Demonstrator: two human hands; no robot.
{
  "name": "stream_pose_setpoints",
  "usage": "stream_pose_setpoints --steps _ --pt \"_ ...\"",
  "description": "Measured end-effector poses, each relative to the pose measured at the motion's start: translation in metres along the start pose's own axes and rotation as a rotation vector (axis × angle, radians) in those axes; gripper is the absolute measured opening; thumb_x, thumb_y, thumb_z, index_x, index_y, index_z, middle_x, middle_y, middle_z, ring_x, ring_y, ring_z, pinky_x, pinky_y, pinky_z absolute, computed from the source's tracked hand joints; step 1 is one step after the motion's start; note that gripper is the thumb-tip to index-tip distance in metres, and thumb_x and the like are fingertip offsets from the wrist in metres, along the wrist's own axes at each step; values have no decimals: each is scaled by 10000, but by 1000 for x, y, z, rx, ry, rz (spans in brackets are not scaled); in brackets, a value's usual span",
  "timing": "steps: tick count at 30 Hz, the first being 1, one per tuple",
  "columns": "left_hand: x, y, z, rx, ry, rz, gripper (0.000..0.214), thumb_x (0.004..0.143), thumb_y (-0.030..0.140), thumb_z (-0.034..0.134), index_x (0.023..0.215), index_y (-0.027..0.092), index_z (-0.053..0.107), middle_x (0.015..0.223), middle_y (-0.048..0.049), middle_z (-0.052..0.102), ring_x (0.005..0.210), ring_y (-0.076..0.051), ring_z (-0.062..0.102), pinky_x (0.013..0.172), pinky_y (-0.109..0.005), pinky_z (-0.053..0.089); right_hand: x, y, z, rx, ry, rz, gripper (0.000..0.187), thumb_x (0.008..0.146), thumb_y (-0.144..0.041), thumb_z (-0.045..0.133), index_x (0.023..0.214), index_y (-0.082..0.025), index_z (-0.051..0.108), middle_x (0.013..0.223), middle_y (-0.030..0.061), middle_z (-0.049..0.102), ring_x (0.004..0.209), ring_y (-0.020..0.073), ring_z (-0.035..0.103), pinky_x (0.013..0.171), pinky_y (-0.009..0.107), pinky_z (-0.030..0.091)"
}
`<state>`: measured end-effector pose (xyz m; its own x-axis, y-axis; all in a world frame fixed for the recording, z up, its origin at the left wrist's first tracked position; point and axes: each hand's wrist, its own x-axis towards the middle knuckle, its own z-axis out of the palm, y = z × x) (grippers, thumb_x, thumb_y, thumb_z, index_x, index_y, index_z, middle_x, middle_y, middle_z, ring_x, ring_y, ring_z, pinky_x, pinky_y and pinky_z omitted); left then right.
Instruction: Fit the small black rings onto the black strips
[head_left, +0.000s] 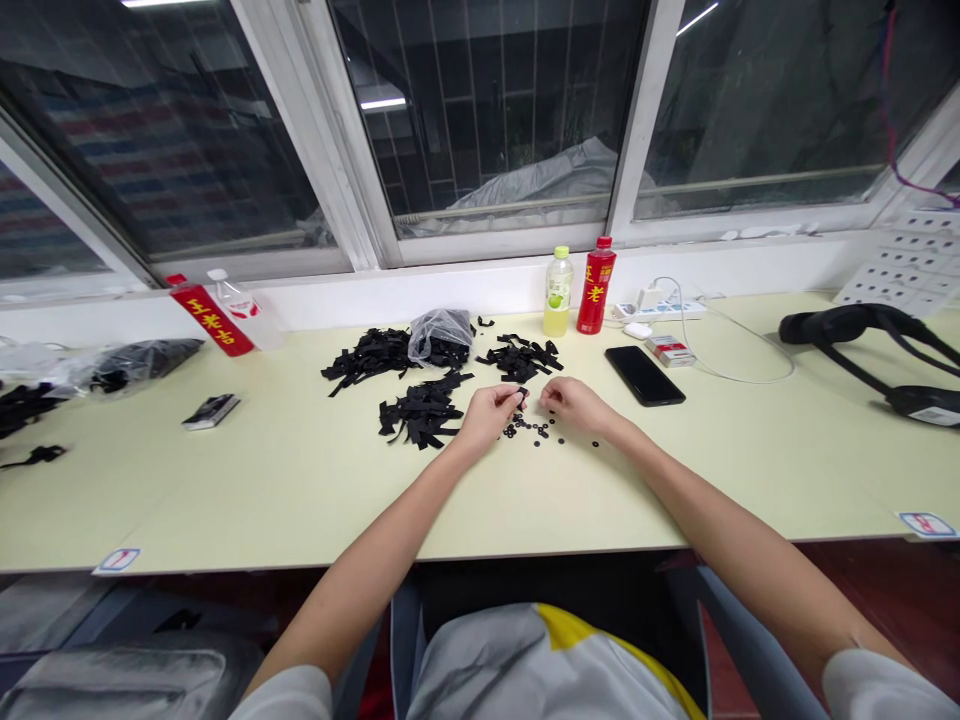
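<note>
Up close, the person's left hand (489,416) pinches a small black piece (520,393) in a narrow grip, though it is too small to make out its shape. The right hand (574,405) curls just beside it, its grip narrow, holding what I cannot tell. Small flat black rings (534,432) lie scattered below both on the pale green table (300,490). Beyond are heaps of thin black strips (424,412), a black smartphone (645,376), a clear plastic bottle with a green cap (558,292) and a red plastic bottle (596,285).
</note>
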<state>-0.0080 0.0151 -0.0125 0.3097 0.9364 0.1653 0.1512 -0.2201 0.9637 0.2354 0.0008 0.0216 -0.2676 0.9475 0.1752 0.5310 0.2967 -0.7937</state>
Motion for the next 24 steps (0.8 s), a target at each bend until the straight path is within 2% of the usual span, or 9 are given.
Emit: stream_pose_setpoints --steps 3,6,11,15,18,20,24 --pt "-3 3 1 9 -20 28 508 1030 693 943 913 208 849 821 -42 732 801 -218 575 729 -347 484 -3 -5 1 230 17 -54 413 1007 -638 917 893 -264 785 898 41 834 876 264 706 853 395 586" --pt "-6 6 3 14 -50 42 533 1042 715 942 926 203 850 813 -37 717 787 -214 554 726 -349 476 -5 -7 5 333 -7 -63 567 975 -806 938 927 -265 773 931 56 833 915 272 713 849 403 569" --pt "-10 7 7 -2 -65 38 571 1027 755 950 994 187 903 834 -43 716 791 -214 538 733 -359 469 -5 -5 14 408 16 -69 625 932 -853 977 938 -278 732 915 25 755 913 259 712 840 395 554" --pt "-11 9 7 -71 -47 46 672 945 828 1014 1097 176 959 940 -81 818 828 -221 565 786 -381 503 -5 -7 18 507 37 -25 666 835 -836 1075 991 -279 745 933 10 739 886 233 690 746 356 542" --pt "-12 13 4 -92 -73 51 709 933 876 1017 1024 175 962 978 -115 880 853 -233 600 816 -393 532 -7 -10 18 626 -71 51 709 788 -828 1125 1051 -268 779 854 -3 735 797 220 679 695 351 527" --pt "-11 14 2 -93 -95 58 708 941 878 1012 993 173 964 994 -132 909 865 -239 624 827 -393 547 -8 -12 18 695 -145 79 725 766 -832 1145 1009 -252 785 785 -10 720 726 196 634 690 357 507" --pt "-3 18 -6 -57 -114 87 680 951 841 1014 1025 166 985 995 -135 931 846 -235 632 803 -384 543 -8 -17 14 788 -156 93 716 700 -772 1202 948 -242 790 787 0 749 701 170 590 719 361 499"
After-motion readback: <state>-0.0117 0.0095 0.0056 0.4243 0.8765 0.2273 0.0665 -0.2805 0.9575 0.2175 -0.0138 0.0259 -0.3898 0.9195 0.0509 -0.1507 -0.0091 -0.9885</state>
